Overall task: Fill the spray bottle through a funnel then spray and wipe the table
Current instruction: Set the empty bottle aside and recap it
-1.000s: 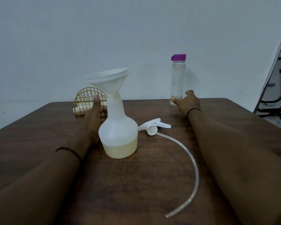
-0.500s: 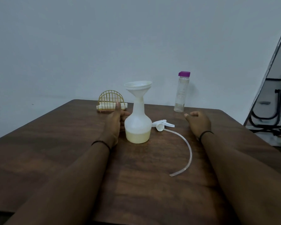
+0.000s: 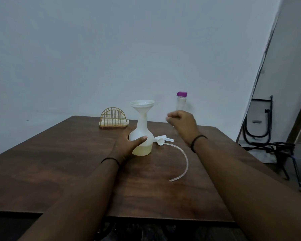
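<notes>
left hand [image 3: 127, 147]: gripped the spray bottle [image 3: 142, 136], funnel [image 3: 142, 106] sat in its neck
right hand [image 3: 182, 123]: lifted off the table [image 3: 59, 162], fingers loosely curled, holding nothing

Plain pale wall [image 3: 111, 49] behind the dark wooden desk [image 3: 59, 162]. Black metal-framed chair [image 3: 261, 119] at right, against the wall. Lighting dim.

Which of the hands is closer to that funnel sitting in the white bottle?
The right hand: it hovers in the air just right of the funnel, near its height. The left hand is lower, gripping the spray bottle round its belly.
</notes>
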